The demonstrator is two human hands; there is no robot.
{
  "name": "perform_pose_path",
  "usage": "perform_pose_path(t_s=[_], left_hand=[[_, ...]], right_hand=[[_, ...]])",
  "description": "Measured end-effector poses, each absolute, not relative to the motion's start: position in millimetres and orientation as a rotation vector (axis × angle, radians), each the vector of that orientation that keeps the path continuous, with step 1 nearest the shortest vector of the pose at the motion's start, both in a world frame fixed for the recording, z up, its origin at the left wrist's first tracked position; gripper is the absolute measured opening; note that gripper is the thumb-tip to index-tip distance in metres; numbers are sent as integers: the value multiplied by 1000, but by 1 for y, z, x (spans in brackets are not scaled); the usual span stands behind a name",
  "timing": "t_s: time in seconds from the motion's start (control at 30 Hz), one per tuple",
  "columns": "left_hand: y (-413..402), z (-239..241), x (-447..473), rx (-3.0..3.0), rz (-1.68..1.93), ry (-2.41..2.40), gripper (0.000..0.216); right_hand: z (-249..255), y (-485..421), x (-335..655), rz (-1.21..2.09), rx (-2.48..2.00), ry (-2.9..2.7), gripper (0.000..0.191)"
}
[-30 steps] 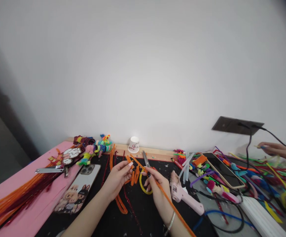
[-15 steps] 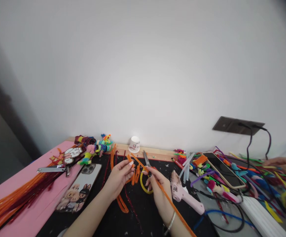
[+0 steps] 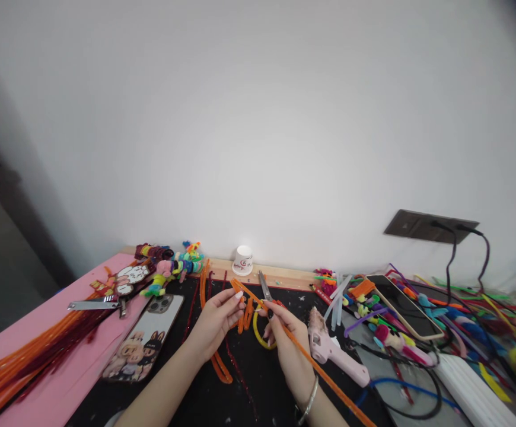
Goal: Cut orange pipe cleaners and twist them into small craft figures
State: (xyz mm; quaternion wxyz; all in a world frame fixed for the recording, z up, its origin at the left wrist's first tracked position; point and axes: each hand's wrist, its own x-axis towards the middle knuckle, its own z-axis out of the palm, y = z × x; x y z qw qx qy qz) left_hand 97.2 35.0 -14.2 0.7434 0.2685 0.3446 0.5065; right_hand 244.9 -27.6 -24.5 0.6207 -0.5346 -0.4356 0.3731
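Left of the hands, a phone in a cartoon case (image 3: 145, 337) lies face down at the edge of a pink mat (image 3: 69, 379); a bundle of orange and dark red stems (image 3: 22, 362) crosses that mat. Beyond the hands, a small white paper cup (image 3: 242, 260) stands by the wall, with soft multicoloured figures (image 3: 175, 268) further left. Right of the hands lies a pink glue gun (image 3: 333, 351), then clear glue sticks (image 3: 338, 292) and a second phone (image 3: 403, 305), screen up. A wall socket (image 3: 431, 226) carries black cables.
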Motion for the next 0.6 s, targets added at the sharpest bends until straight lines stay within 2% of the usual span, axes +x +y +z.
perform_pose_path(t_s=[0.6], left_hand=[[35,-15,98,571,1102,750,18]], right_hand=[[-17,-30,241,957,-1235,-985,39]])
